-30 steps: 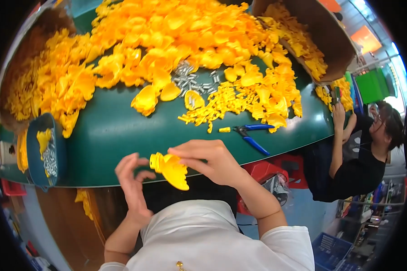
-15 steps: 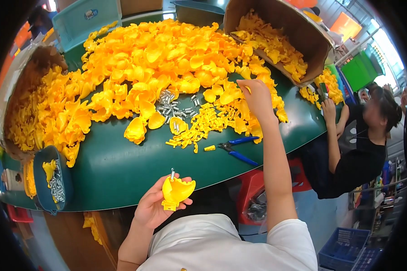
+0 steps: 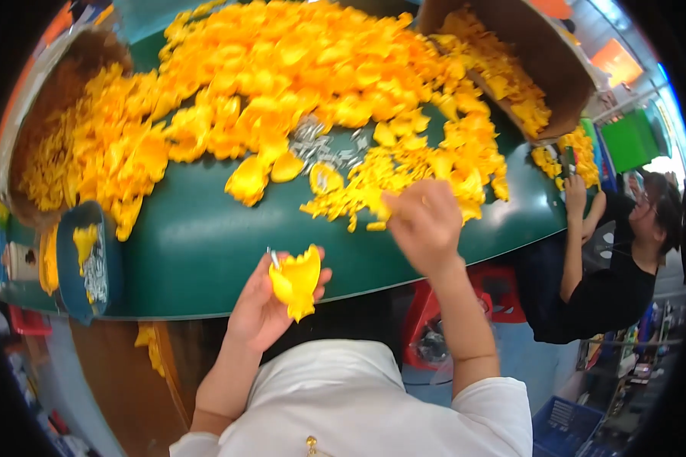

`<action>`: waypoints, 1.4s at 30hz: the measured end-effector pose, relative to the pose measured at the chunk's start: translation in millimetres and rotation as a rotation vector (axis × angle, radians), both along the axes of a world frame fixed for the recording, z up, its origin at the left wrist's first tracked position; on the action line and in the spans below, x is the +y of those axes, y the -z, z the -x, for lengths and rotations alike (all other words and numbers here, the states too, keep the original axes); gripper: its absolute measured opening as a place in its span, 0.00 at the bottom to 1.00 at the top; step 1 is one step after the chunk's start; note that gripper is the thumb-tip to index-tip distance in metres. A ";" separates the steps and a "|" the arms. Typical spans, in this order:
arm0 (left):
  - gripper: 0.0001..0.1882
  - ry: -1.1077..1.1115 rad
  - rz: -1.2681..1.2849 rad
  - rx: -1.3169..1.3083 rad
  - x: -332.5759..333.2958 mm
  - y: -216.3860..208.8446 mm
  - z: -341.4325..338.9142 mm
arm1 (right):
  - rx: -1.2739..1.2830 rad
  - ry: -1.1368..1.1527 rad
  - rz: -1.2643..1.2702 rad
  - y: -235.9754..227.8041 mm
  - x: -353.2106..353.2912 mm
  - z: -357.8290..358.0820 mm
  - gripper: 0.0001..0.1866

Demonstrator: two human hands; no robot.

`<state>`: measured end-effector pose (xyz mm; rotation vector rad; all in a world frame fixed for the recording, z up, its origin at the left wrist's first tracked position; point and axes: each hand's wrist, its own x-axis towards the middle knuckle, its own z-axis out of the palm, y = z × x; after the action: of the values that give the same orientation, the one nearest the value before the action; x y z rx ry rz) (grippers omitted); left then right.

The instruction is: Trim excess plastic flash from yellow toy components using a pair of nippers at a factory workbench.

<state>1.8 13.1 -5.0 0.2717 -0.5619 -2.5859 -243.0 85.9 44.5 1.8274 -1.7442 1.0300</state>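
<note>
1. green table (image 3: pixel 179 259): ahead of left grip.
2. heap of yellow shells (image 3: pixel 297 68): well beyond it.
3. right hand (image 3: pixel 431 228): right of left grip, farther out; blurred, can't tell if pinching anything.
4. left hand (image 3: pixel 251 314): cradling yellow shell (image 3: pixel 296 280), long axis roughly away from body; underside hidden.
5. small yellow pieces (image 3: pixel 349 194): beyond-right of left grip, right hand nearer, partly covering them.
6. metal cylinder (image 3: pixel 273 257): by left thumb; lower end unclear.

A red stool (image 3: pixel 418 320) stands on pale blue floor (image 3: pixel 520 362) beside a glossy green table (image 3: pixel 183 263).
</note>
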 end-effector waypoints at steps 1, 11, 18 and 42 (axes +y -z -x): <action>0.22 -0.006 0.003 0.003 -3.2 -0.8 0.5 | 0.031 -0.059 -0.023 8.5 10.1 -18.4 0.19; 0.47 -0.125 0.185 -0.195 -3.8 -5.0 -15.6 | -0.435 -0.134 -0.563 19.3 34.3 -60.4 0.19; 0.47 -0.186 0.307 -0.322 6.2 -14.7 -11.3 | -1.024 -0.278 -0.380 9.2 33.0 -81.7 0.28; 0.40 -0.109 0.611 -0.170 1.5 -7.0 -10.6 | -1.197 -0.425 -0.417 19.4 25.7 -100.3 0.25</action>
<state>12.3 14.6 2.0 0.2999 -1.3147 -2.1697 -142.7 111.7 25.1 2.0134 -2.3324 2.4450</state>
